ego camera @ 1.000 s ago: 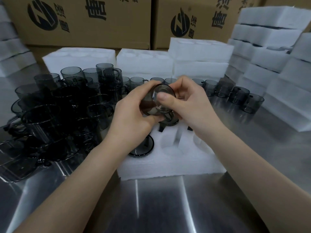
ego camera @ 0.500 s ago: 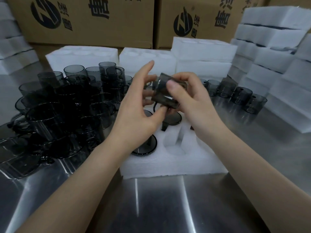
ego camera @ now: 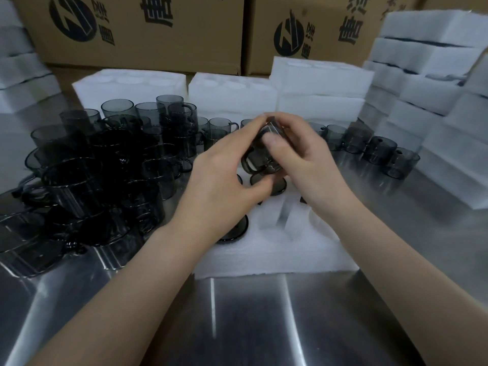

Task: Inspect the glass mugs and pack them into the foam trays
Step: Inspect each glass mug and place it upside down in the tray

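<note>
Gripping one smoky glass mug (ego camera: 260, 154) between both hands, we hold it in the air just above the foam tray (ego camera: 277, 252), its handle turned down and toward us. Our left hand (ego camera: 221, 178) curls round the near side and top of the glass. Our right hand (ego camera: 309, 159) closes on the far side, thumb pressed flat on the wall. Motion blur softens the fingers, so we cannot tell how far they overlap.

We read this as the inspection step: the mug is off the table, turned in the fingers, and not yet seated. Below it, two packed mugs (ego camera: 278, 187) show as dark discs in the tray, and much of the foam to the right of them looks unfilled.

The next move, as we judge it, calls for lining the handle up with a cut-out and lowering the glass straight into a free recess without knocking its neighbour.

To our left a crowded pile of mugs (ego camera: 92, 167) waits on the steel table (ego camera: 264, 326). A short row of mugs (ego camera: 380, 151) stands to the right. Spare white trays (ego camera: 232, 93) lie beyond, taller foam stacks (ego camera: 435, 75) rise at right, and printed cardboard boxes (ego camera: 145, 35) close the background.
</note>
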Demonstrator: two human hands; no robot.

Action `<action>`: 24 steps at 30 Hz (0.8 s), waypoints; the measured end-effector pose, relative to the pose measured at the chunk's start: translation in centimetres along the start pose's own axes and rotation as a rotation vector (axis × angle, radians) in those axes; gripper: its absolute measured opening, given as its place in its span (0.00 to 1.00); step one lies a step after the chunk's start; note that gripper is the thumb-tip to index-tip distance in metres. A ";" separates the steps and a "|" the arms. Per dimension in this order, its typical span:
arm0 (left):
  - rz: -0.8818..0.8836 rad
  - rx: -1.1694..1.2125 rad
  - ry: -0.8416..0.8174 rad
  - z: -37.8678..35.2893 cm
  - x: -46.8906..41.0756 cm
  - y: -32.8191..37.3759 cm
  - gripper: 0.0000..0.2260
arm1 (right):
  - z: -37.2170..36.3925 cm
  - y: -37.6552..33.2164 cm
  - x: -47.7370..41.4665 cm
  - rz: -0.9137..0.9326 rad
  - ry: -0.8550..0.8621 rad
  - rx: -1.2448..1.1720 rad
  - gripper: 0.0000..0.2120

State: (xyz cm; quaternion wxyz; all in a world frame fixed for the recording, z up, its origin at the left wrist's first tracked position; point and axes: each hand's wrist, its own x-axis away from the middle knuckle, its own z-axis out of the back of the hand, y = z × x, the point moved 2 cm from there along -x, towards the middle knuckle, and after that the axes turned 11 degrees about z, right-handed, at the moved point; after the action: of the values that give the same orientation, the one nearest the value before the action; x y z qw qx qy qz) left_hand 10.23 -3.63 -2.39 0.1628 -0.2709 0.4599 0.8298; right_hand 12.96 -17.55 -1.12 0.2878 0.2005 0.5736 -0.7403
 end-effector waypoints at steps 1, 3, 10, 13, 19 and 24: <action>0.005 -0.005 -0.001 0.0 0.0 0.0 0.33 | -0.2 -0.1 0.1 0.013 -0.039 0.051 0.20; 0.024 -0.006 -0.004 0.0 0.0 0.0 0.33 | -0.4 -0.1 0.3 0.008 -0.084 0.133 0.23; 0.055 0.027 0.028 0.1 -0.1 0.1 0.17 | -0.7 -0.2 0.4 0.067 -0.098 0.314 0.21; 0.081 0.043 0.025 0.2 -0.1 0.1 0.17 | -0.8 -0.2 0.4 0.101 -0.036 0.248 0.19; 0.085 0.019 0.002 0.3 -0.2 0.0 0.21 | -0.4 0.1 0.0 -0.024 0.057 -0.069 0.15; 0.043 0.084 -0.032 0.4 -0.2 0.1 0.20 | 0.1 0.3 -0.3 -0.180 0.071 -0.363 0.16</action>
State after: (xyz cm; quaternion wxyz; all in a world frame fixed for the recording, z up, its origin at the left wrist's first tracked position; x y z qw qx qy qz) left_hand 10.20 -3.37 -2.01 0.1635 -0.2404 0.4975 0.8173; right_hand 13.41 -17.63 -1.13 0.2313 0.1191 0.7231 -0.6398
